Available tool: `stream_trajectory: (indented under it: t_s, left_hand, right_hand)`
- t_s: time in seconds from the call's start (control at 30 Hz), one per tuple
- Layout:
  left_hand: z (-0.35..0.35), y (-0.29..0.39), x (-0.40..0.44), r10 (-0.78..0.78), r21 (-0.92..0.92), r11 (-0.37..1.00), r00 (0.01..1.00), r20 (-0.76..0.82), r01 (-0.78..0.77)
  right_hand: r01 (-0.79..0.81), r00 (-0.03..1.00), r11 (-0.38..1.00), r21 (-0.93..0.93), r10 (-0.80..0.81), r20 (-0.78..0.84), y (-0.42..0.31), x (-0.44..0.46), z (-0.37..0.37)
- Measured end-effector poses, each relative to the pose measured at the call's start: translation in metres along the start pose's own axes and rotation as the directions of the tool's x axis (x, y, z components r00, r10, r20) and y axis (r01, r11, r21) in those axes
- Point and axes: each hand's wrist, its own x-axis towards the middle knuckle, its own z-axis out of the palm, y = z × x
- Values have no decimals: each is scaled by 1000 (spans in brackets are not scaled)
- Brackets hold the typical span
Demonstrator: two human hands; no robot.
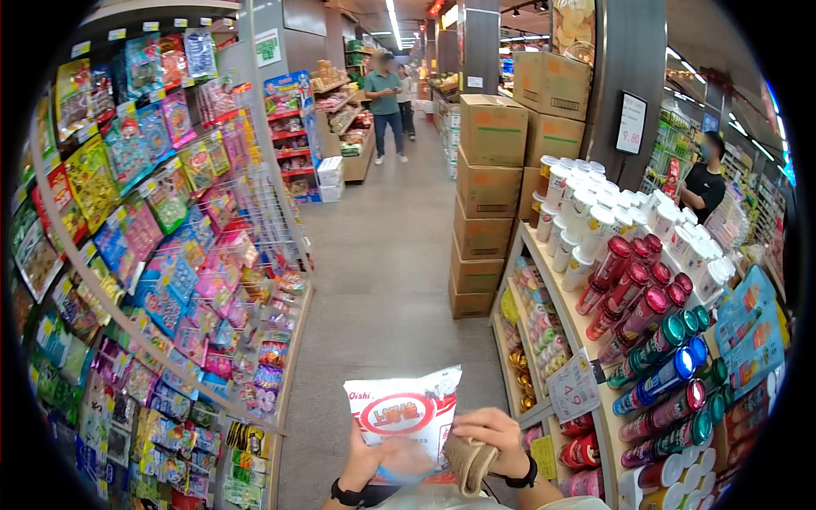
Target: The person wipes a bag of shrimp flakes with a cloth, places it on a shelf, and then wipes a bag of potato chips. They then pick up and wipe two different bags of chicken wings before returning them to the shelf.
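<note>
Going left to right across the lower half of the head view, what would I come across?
Hanging colourful packets → white Oishi bag → right hand → handwritten price sign → blue canisters.

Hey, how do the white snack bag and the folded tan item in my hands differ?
The snack bag is mostly white with red print, while the tan item is brownish. The snack bag looks larger than the tan item. The snack bag is puffed out; the tan item is folded over. Both are handheld: left hand, right hand respectively.
</note>
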Motion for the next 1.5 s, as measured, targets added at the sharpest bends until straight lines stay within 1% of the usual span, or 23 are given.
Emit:
stream_trajectory:
  t_s: [0.03, 0.13, 0.17, 0.23, 0.3, 0.37, 0.43, 0.47, 0.5, 0.53, 0.67, 0.7, 0.83, 0.9, 1.0, 1.1, 1.17, 1.23, 1.27, 1.33, 1.37, 1.47, 1.5]
  left_hand:
    - [6, -4, 14, -12, -8, 1000, 1000, 11, 12]
    - [18, -11, 58, -30, 178, 984, 984, 174, -2]
    - [22, -13, 72, -37, 176, 984, 982, 184, 5]
    - [28, -14, 104, -167, 81, 985, 969, 180, 155]
    - [24, -23, 142, -134, 124, 986, 976, 172, 113]
    - [20, -23, 182, 28, 78, 996, 998, 63, -33]
    - [8, -13, 231, 47, 83, 995, 998, 30, -49]
    - [-1, -11, 262, 123, 97, 988, 992, 16, -124]
    - [-6, -3, 290, 199, 110, 974, 980, 3, -198]
    - [-8, 6, 315, 212, 41, 977, 977, -37, -211]
    - [-15, 32, 399, 247, 24, 969, 969, -14, -247]
    - [-16, 35, 414, 192, 66, 979, 981, 28, -193]
    - [-20, 38, 472, 115, 120, 985, 990, 84, -125]
    - [-25, 39, 498, 122, 90, 987, 987, 105, -132]
    - [-36, 29, 531, -63, 140, 989, 996, 69, 53]
    - [-37, 11, 569, 54, 90, 995, 998, -34, -51]
    - [-39, 1, 601, 99, 75, 993, 989, -111, -91]
    - [-32, 0, 639, 172, 39, 985, 956, -236, -167]
    - [-26, 3, 658, 140, 6, 989, 933, -331, -147]
    - [-14, 16, 701, 196, -1, 977, 908, -369, -212]
    - [-7, 23, 723, 216, -7, 971, 896, -389, -238]
    - [4, 33, 786, 308, 49, 949, 881, -360, -311]
    - [7, 32, 805, 353, 89, 935, 871, -342, -344]
  right_hand:
    - [-11, 1000, 1000, -14, 11, 0, 10, 10, -2]
    - [-119, 936, 953, -278, 14, -353, 43, 38, -4]
    - [-144, 905, 951, -273, 15, -425, 54, 48, -4]
    - [-156, 878, 940, -302, -8, -479, 84, 61, 1]
    - [-143, 915, 927, -347, -10, -403, 110, 77, 9]
    - [-140, 958, 947, -291, 55, -281, 135, 98, 17]
    - [-137, 983, 957, -257, 98, -158, 157, 124, 27]
    - [-136, 982, 956, -261, 95, -162, 169, 139, 30]
    - [-100, 994, 960, -263, 82, -79, 182, 154, 32]
    - [-66, 998, 963, -262, 70, 7, 195, 169, 34]
    - [-17, 995, 964, -267, 42, 89, 253, 227, 43]
    - [-17, 995, 965, -261, 42, 92, 266, 242, 45]
    - [-37, 999, 978, -207, 43, 24, 325, 296, 62]
    - [-20, 992, 975, -222, -8, -126, 355, 323, 72]
    - [11, 935, 980, -199, -81, -345, 409, 368, 86]
    - [44, 893, 990, -131, -98, -439, 465, 412, 100]
    - [50, 913, 997, -57, -69, -402, 502, 435, 110]
    - [108, 963, 993, 43, -94, -253, 535, 460, 111]
    - [100, 981, 988, 113, -79, -175, 549, 474, 110]
    - [106, 994, 965, 239, -97, -50, 584, 496, 104]
    - [110, 994, 963, 245, -101, -51, 600, 506, 96]
    - [97, 976, 941, 324, -154, 156, 650, 534, 70]
    - [95, 975, 941, 324, -154, 159, 663, 542, 61]
